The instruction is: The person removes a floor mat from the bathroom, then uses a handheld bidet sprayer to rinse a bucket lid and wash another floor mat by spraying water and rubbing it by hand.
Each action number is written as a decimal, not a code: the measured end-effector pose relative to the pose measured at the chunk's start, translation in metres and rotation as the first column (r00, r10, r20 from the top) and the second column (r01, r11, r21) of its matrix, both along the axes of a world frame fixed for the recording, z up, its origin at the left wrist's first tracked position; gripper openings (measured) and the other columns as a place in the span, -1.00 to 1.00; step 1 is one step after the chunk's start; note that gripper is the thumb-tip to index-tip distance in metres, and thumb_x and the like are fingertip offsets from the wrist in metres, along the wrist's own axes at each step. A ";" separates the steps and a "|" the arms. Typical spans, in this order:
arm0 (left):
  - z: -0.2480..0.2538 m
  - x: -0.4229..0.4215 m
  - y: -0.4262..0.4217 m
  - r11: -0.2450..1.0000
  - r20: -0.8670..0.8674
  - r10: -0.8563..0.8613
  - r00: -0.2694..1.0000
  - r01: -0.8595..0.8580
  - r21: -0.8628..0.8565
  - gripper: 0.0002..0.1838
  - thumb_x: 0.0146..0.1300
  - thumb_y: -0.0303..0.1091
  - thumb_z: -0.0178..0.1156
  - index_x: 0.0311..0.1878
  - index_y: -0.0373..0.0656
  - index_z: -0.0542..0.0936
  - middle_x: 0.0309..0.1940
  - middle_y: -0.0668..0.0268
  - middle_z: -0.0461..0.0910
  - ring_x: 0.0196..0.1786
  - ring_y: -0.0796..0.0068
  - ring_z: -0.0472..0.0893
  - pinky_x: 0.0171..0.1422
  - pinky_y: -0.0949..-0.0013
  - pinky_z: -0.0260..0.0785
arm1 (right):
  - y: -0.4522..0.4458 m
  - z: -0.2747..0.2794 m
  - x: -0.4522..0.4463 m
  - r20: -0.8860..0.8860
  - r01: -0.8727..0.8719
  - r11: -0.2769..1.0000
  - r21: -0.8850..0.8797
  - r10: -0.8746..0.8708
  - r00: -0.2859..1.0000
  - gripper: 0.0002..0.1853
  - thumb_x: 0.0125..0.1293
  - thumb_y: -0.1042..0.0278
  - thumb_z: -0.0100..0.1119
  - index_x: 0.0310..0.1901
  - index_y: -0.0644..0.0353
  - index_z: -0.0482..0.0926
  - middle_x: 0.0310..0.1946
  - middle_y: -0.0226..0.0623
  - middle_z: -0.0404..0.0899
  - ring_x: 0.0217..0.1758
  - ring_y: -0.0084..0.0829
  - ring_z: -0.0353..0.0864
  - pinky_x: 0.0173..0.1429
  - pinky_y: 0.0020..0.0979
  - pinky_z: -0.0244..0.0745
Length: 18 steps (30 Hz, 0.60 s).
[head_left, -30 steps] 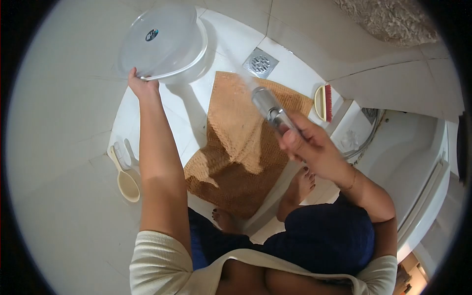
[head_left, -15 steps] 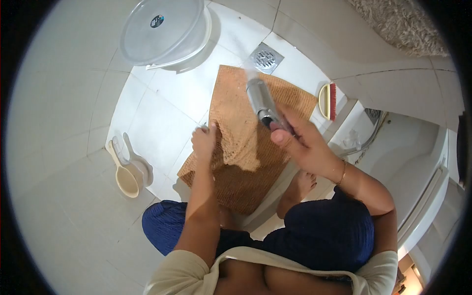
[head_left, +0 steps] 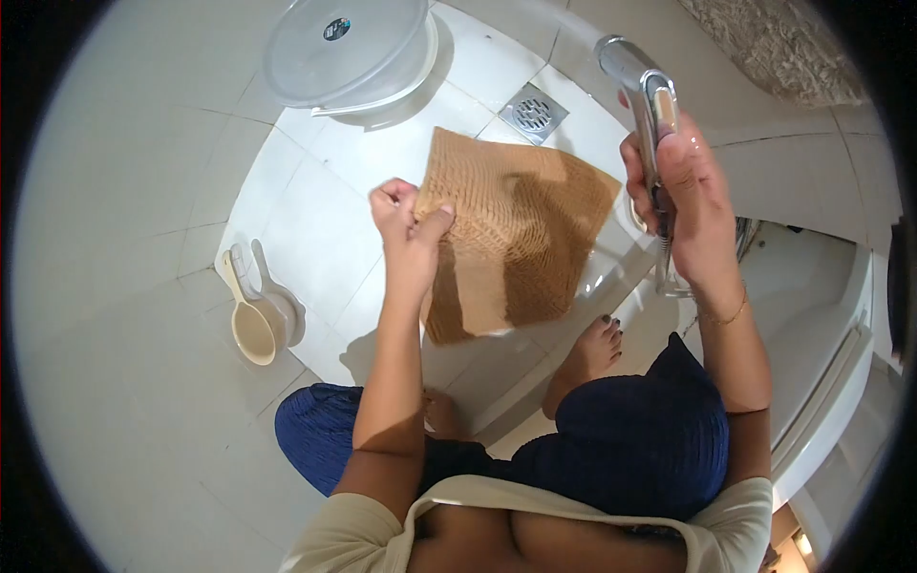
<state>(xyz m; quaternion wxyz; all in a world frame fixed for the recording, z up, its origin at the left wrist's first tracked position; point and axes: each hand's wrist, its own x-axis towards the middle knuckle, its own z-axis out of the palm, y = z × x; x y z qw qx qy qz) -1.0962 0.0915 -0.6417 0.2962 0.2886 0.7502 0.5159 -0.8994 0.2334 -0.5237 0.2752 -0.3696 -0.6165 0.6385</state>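
Note:
My left hand (head_left: pixel 411 220) is closed on the left edge of a brown ribbed mat (head_left: pixel 516 220), thumb on top. The mat is lifted at that edge, with a raised fold in its middle and a shadow over its lower part. My right hand (head_left: pixel 693 196) is wrapped round the handle of a chrome hand-held sprayer (head_left: pixel 635 62), held up to the right of the mat. Its head points to the upper left. I see no clear spray coming from it now.
A lidded clear pail (head_left: pixel 353 57) stands at the upper left. By the left wall lies a cream dipper (head_left: pixel 254 334). A metal floor drain (head_left: pixel 535 113) lies beyond the mat. To the right is a toilet (head_left: pixel 821 411); my bare foot (head_left: pixel 590 353) is below the mat.
My left hand has taken hold of the mat's edge and raised it, and the mat's near end has moved away from me. My right hand has swung the sprayer up and right; its spray no longer shows.

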 end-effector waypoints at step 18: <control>0.141 -0.068 0.001 0.805 0.034 0.114 0.993 -0.112 0.583 -0.74 0.26 -0.42 0.02 -0.02 -0.31 0.36 -0.10 0.07 0.50 0.01 0.27 0.50 0.17 0.19 0.30 | 0.098 0.008 -0.055 -0.012 -0.078 0.990 -0.117 0.077 0.997 -0.70 0.40 0.04 -0.14 -0.31 0.08 0.41 -0.59 -0.53 0.40 -0.67 -0.75 0.31 -0.68 -0.71 0.20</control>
